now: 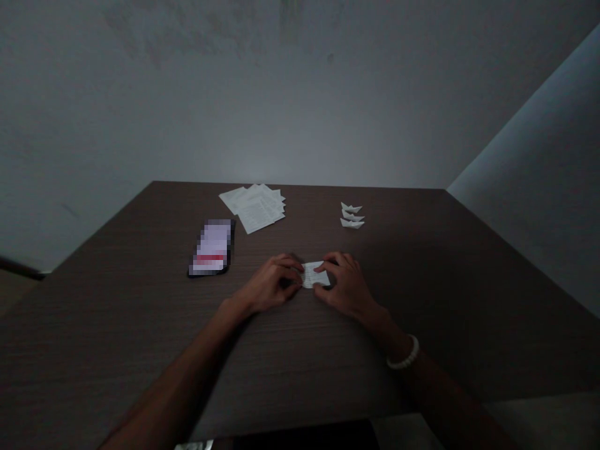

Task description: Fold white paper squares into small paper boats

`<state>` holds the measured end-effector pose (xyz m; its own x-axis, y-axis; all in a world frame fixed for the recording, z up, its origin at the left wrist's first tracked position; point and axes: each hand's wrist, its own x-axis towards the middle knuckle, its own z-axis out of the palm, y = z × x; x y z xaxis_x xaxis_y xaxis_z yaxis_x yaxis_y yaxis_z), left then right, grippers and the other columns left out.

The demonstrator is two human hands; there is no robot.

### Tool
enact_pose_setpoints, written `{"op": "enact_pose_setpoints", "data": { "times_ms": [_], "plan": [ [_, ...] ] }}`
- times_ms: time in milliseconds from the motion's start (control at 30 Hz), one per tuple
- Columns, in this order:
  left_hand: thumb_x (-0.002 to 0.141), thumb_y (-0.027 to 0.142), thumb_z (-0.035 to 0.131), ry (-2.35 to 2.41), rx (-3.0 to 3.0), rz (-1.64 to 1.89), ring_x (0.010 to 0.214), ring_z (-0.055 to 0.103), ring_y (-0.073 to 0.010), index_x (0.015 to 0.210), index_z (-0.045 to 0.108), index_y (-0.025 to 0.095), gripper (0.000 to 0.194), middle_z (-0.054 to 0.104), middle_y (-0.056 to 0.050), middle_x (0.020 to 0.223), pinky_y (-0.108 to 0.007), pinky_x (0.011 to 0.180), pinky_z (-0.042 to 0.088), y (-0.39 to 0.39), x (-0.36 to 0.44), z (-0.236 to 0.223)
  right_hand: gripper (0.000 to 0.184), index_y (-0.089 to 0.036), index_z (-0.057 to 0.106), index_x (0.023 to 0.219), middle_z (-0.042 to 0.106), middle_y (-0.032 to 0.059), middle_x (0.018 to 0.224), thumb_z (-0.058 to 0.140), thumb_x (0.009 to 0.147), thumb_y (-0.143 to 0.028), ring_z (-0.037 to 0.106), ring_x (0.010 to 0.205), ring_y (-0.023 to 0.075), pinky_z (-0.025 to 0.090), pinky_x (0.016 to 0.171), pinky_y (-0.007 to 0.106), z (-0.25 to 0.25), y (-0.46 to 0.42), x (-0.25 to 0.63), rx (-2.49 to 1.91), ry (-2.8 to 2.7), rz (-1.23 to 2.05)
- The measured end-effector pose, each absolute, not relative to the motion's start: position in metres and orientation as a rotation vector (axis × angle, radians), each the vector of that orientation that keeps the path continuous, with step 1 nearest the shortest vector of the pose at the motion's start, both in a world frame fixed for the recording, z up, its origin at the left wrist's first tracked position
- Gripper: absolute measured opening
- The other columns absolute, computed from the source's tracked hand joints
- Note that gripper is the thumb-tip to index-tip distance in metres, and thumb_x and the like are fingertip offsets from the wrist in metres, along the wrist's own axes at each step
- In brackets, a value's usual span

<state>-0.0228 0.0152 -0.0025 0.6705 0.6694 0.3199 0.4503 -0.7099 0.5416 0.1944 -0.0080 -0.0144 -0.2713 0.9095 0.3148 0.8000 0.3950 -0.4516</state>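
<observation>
– Where's the sm. paper [308, 276]?
– Just below ctr, on table [281, 375]; L hand [272, 283] & R hand [348, 284] hold its ends, fingers narrow
– Paper boats [352, 224]?
– 3 pcs, R of ctr

A pale, off-white beaded bracelet [413, 356] circled the right wrist [385, 322], a single strand of small rounded pieces set close together so that its edge looked bumpy. Above the bracelet, the right hand [347, 287] was bare and slim-fingered; below it, the right forearm [443, 384] was bare too, fading into shadow. Well to the left of the bracelet, the left forearm [187, 372] was uncovered and smooth, narrowing toward an equally slim, bare left hand [272, 284]
</observation>
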Motion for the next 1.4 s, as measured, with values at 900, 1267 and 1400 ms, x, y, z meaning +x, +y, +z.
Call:
{"op": "enact_pose_setpoints", "data": {
  "times_ms": [900,1267,1400],
  "plan": [
    [0.084,0.019,0.061,0.984,2.264,0.782,0.084,0.062,-0.0174,0.087,0.070,0.016,0.010,0.069,-0.006,0.090,-0.033,0.080,0.049,0.017,-0.017,-0.004,0.024,-0.024,0.066,0.093,0.058,0.0066,0.108,0.070,0.070,-0.027,0.050,0.103,0.0267,0.038,0.089,0.043,-0.011,-0.011,0.193,-1.449,-2.139,0.284],
    [0.083,0.020,0.062,1.089,2.271,0.828,0.084,0.061,-0.0186,0.081,0.069,0.017,0.008,0.069,-0.005,0.085,-0.033,0.079,0.048,0.015,-0.011,-0.007,0.025,-0.024,0.067,0.094,0.058,0.0061,0.108,0.070,0.070,-0.028,0.050,0.103,0.0262,0.038,0.090,0.043,-0.010,-0.011,0.192,-1.464,-2.137,0.301],
    [0.082,0.018,0.062,1.119,2.251,0.853,0.084,0.062,-0.0189,0.082,0.070,0.017,0.008,0.070,-0.005,0.086,-0.034,0.080,0.048,0.014,-0.008,-0.006,0.025,-0.024,0.067,0.094,0.059,0.0064,0.108,0.071,0.070,-0.029,0.050,0.103,0.0262,0.039,0.088,0.043,-0.010,-0.012,0.192,-1.464,-2.145,0.295]
  ]
}}
